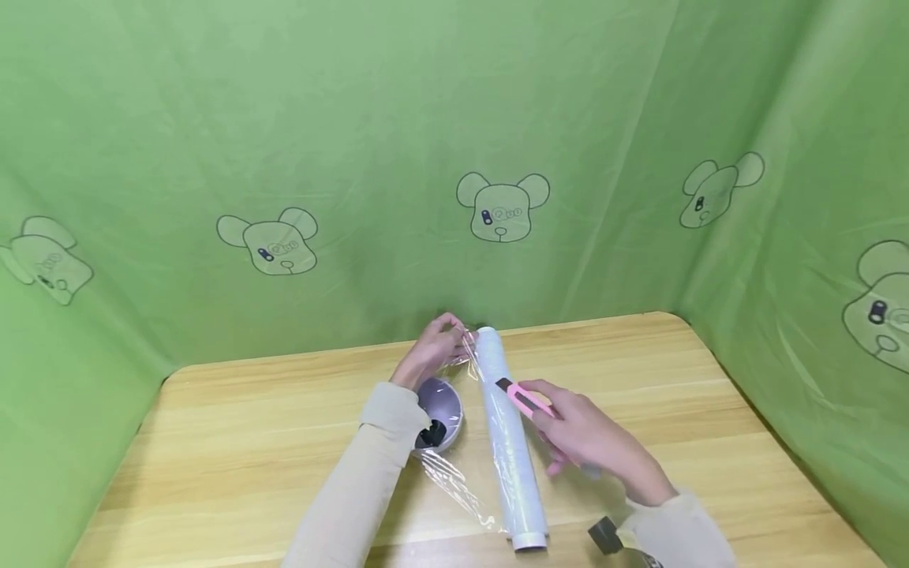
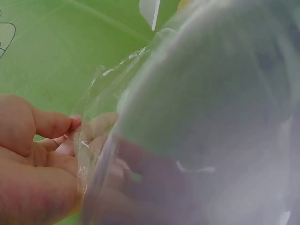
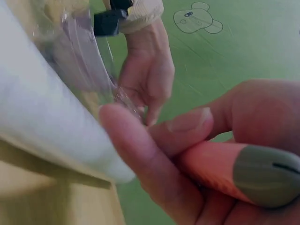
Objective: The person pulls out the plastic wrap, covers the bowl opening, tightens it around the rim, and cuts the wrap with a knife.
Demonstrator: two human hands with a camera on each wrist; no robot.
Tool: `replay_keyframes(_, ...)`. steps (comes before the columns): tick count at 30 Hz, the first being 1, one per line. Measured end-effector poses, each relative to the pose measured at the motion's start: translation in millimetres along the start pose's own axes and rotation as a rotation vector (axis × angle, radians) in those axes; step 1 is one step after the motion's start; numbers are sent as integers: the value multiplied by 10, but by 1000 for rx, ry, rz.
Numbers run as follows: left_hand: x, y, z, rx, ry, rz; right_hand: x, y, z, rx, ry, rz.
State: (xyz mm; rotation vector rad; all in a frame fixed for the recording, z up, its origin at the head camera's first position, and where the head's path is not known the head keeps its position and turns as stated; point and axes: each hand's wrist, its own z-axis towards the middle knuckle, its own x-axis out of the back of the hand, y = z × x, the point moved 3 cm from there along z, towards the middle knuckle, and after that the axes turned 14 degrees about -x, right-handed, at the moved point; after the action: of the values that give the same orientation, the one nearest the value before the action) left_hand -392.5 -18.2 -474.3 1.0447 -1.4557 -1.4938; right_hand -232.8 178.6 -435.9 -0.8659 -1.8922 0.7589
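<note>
My left hand (image 1: 435, 349) pinches the edge of a clear sheet of cling film (image 2: 86, 150) near the table's far edge. That film stretches from the roll of cling film (image 1: 506, 438) over a pale purple bowl (image 1: 446, 401), which my left wrist partly hides. The roll lies lengthwise, just right of the bowl. Over the roll's right side, my right hand (image 1: 578, 426) holds a pink utility knife (image 1: 529, 400) with its dark tip pointing at the roll. In the right wrist view, fingers wrap the pink body, whose grey end (image 3: 267, 176) faces the camera.
A wooden table (image 1: 284, 442) carries everything. Green cloth (image 1: 383, 158) printed with bear heads hangs behind it and at both sides. Loose film (image 1: 458, 489) trails on the table between bowl and roll. A black wrist device (image 1: 605, 535) sits by the right sleeve.
</note>
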Motion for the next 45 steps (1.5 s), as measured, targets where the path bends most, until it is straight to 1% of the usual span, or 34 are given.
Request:
replay_keyframes(3,-10,9,5,1,4,-12,69,-26,2,-12,37,-21)
replay_keyframes(4,-12,12,7,-1,4,-10,85,-36,20,-17,47,-13)
replay_keyframes(7,-12,13,9,-12,5,5,95,-68,136,-20,55,14)
replay_keyframes(10,-13,13,6,-15,5,11,54,-106,281,-23,23,38)
replay_keyframes(12,-18,8,5,-8,5,-1,22,-126,367,-33,-1,45)
replay_keyframes(14,-24,14,5,-6,5,-6,-4,-144,421,-44,-23,38)
replay_keyframes(17,-33,27,12,-8,4,-1,-27,-150,450,-86,-45,25)
replay_keyframes(21,-41,37,25,-11,1,6,-32,-137,408,-120,-75,11)
replay_keyframes(27,-29,27,26,1,5,12,-10,-109,325,-99,-141,16)
replay_keyframes(33,-20,8,2,11,3,14,-9,-80,210,-56,-193,-11)
replay_keyframes(38,-18,-4,1,9,8,5,-20,-54,90,-27,-203,-33)
replay_keyframes(45,-30,4,-7,1,11,-4,-39,6,-58,-23,-193,-47)
